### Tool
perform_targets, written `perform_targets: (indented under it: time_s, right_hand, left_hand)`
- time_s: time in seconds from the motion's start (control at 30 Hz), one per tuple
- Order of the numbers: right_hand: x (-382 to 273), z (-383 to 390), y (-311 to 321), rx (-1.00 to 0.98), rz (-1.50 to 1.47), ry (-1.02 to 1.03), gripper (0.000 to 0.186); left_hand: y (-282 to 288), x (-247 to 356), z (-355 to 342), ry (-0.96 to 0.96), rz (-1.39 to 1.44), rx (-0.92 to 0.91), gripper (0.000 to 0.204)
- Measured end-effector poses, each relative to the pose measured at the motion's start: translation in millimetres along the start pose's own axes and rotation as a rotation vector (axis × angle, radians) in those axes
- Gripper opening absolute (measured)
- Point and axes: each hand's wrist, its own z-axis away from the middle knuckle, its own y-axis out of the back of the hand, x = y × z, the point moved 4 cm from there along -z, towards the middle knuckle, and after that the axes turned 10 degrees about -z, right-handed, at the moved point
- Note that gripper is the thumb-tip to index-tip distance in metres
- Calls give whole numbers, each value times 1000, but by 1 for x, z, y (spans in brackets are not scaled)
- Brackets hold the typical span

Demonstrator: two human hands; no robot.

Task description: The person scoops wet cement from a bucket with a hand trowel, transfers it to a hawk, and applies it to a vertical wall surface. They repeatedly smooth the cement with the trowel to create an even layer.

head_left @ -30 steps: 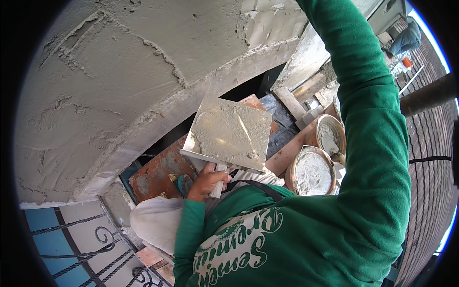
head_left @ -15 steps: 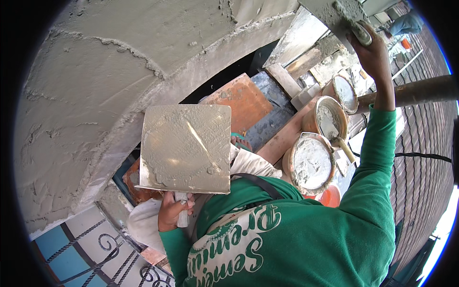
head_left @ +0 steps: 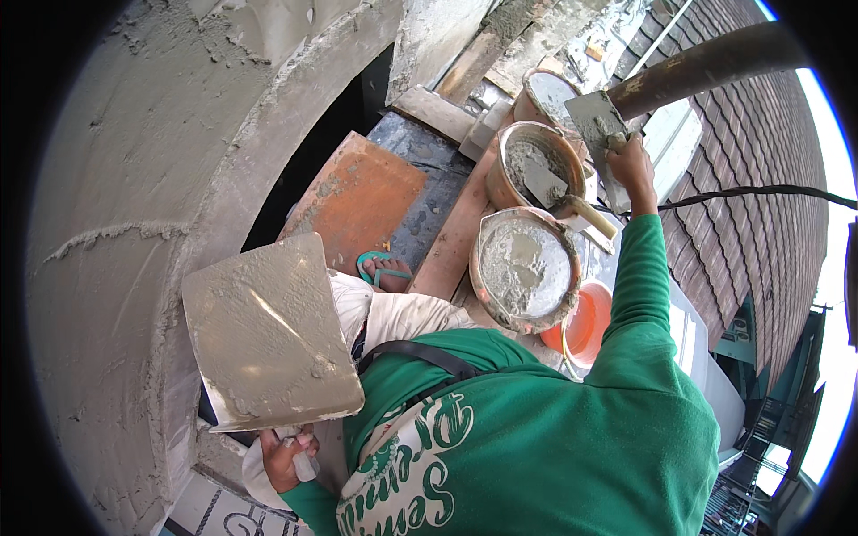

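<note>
My left hand [head_left: 284,457] is closed round the pale handle beneath a plasterer's hawk [head_left: 277,330]. The square hawk is tilted, with a thin smear of grey mortar over its face and a pale streak across it. On the far right my right hand [head_left: 633,170] grips a flat plastering trowel [head_left: 597,129], whose blade carries some mortar. The trowel is raised beside a mortar bucket [head_left: 500,179]; a tool with a pale handle [head_left: 590,217] leans in that bucket. Wet grey plaster covers the wall [head_left: 116,295] to the left, near the hawk.
Another bucket with pale mix [head_left: 478,277] stands nearer me, beside an orange bucket [head_left: 585,326]. A third bucket [head_left: 521,103] is farther off. Planks [head_left: 451,241] and an orange-brown board [head_left: 362,192] lie by my foot. A thick pipe [head_left: 715,67] and black cable [head_left: 751,190] run right, over roof tiles [head_left: 715,179].
My right hand and trowel have come away from the far upper area, down beside the buckets. The hawk has shifted left and lower. My view has turned rightward.
</note>
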Motion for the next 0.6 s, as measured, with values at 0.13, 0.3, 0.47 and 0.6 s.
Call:
perform_targets:
  time_s: [0.13,0.3,0.47,0.6]
  right_hand:
    - [16,-21,-4,-38,31,72,59]
    - [25,-71,-22,-40,49,184,56]
    - [37,-127,-74,-38,153,297,52]
    - [30,-156,-94,-114,162,192,48]
  left_hand:
    - [-33,11,-19,22,-44,-79,81]
    - [-62,17,-34,-10,-108,-93,80]
    - [-97,28,-55,-11,-168,-122,71]
    - [-128,39,-73,-29,-264,-157,60]
